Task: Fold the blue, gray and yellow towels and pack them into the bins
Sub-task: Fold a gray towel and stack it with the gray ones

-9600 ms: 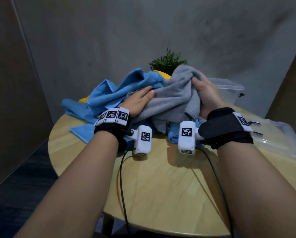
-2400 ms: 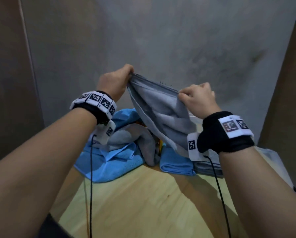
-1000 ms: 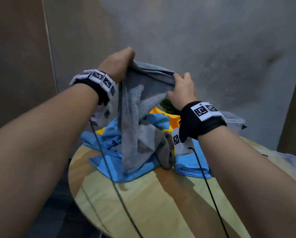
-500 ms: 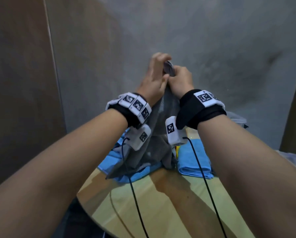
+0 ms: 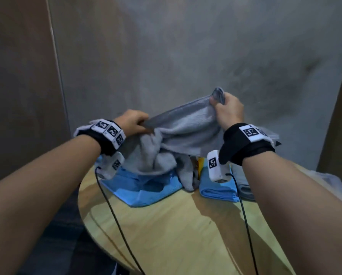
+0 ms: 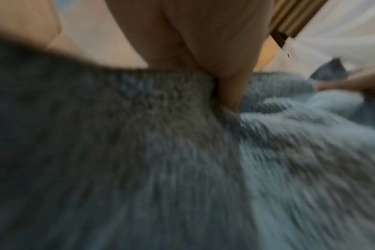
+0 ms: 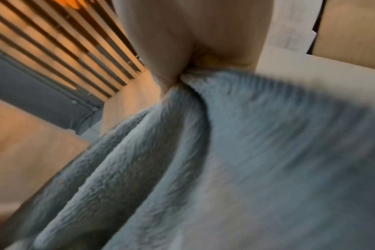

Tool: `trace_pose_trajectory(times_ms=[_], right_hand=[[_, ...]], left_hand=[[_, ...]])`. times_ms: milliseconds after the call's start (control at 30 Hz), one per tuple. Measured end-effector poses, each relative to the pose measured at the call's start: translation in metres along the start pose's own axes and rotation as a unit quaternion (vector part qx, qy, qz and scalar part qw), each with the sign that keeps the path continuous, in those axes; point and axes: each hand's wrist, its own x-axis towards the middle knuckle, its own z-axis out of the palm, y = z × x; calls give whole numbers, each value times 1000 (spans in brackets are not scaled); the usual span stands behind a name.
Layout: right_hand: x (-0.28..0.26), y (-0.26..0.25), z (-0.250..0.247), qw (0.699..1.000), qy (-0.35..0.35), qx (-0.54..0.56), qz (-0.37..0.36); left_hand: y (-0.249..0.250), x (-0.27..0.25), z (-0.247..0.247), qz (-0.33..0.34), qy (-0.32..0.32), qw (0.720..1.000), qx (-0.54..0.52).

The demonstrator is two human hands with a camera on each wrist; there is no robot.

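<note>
A gray towel (image 5: 186, 132) hangs stretched between my two hands above the round wooden table (image 5: 176, 231). My left hand (image 5: 134, 123) grips its left end, lower down. My right hand (image 5: 225, 110) pinches the other corner, held higher. The towel's lower folds droop onto a loose blue towel (image 5: 144, 187). Both wrist views are blurred: gray towel (image 6: 182, 160) under my left hand (image 6: 225, 81), gray towel (image 7: 225, 160) pinched by my right hand (image 7: 182, 71). A folded blue towel (image 5: 217, 190) lies at centre right. A scrap of yellow towel (image 5: 200, 163) shows behind.
A folded gray towel (image 5: 243, 183) lies right of the folded blue one. A clear plastic bin (image 5: 271, 133) stands behind my right wrist, another clear bin (image 5: 328, 185) at the far right. Bare table stretches toward me. A gray wall is close behind.
Half a second ago my hands were together and high with the gray towel hanging down. Now they have spread apart and come lower, stretching the towel between them.
</note>
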Motion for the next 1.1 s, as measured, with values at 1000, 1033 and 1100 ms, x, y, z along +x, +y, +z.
trace_pose_trajectory(times_ms=[1000,1033,1100], right_hand=[[-15,11,13,978,116,34,172],[-15,13,12,976,115,42,180],[-20,14,11,979,99,45,175]], left_hand=[[68,13,12,-61,73,994,-46],[71,9,16,-40,62,997,-18],[77,4,26,-3,52,998,42]])
